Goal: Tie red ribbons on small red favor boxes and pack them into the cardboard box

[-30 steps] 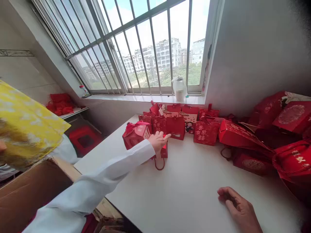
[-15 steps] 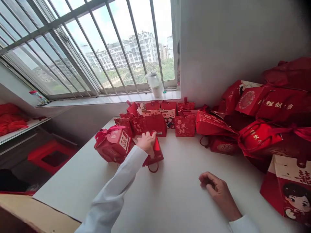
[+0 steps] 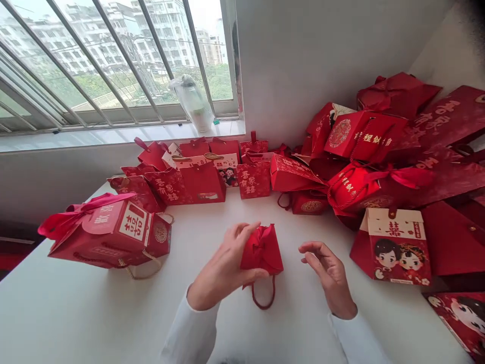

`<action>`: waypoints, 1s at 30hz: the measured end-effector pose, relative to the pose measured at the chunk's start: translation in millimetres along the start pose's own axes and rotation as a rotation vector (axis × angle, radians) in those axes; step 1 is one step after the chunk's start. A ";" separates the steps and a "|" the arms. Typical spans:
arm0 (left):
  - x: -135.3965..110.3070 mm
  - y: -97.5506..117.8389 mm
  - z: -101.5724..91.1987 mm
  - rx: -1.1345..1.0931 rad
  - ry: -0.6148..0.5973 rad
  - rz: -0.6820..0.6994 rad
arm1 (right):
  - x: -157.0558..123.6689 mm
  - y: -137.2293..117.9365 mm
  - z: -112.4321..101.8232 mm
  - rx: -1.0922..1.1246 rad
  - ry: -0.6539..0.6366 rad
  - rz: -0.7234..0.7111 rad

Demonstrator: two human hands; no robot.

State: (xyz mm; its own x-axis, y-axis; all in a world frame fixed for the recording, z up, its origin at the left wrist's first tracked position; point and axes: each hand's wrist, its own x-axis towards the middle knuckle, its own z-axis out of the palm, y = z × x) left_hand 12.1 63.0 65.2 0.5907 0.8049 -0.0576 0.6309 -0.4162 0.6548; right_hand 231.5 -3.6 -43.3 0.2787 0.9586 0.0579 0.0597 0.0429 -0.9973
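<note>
My left hand [image 3: 227, 263] grips a small red gift box [image 3: 267, 251] by its left side, fingers behind it and thumb along the front. A red ribbon bow is on its top, and a dark red cord handle [image 3: 264, 304] loops out toward me onto the table. To the right, my right hand [image 3: 326, 270] hovers apart from the box, with fingers curved, thumb separate and nothing between them. Further left, a larger red gift box [image 3: 102, 233] with a pink ribbon and a cord handle sits on the white table [image 3: 125, 323].
Several red gift bags [image 3: 204, 183] stand in rows by the wall. A heap of red boxes [image 3: 379, 136] fills the right side, with a box showing a cartoon couple [image 3: 401, 253] at its front. A wrapped container [image 3: 195, 106] stands on the sill of the barred window.
My left hand has brought the small gift box nearer, away from the larger box and the rows of bags. My right hand has opened somewhat. The view has shifted right and down.
</note>
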 end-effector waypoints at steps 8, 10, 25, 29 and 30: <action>-18.5 -2.5 7.9 -0.014 0.275 -0.159 | 8.1 -49.5 28.3 -0.312 -0.088 -0.319; -23.1 4.7 16.5 0.004 0.258 -0.144 | 7.5 -59.7 36.5 -0.408 -0.110 -0.415; -25.0 -2.7 21.0 -0.324 0.226 -0.283 | 40.8 -52.3 37.9 -0.801 -0.096 -0.702; -23.8 -14.4 21.0 -0.507 0.160 -0.304 | 30.2 -56.4 32.9 -0.767 -0.050 -0.770; -23.6 -17.4 21.4 -0.547 0.148 -0.303 | 26.6 -57.7 31.1 -0.759 -0.057 -0.771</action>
State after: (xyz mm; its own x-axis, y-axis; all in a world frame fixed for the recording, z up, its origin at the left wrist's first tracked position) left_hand -2.1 42.2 39.0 0.3259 0.9192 -0.2213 0.3883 0.0833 0.9178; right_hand 205.7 28.1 14.3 -0.1320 0.7608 0.6354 0.7831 0.4731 -0.4037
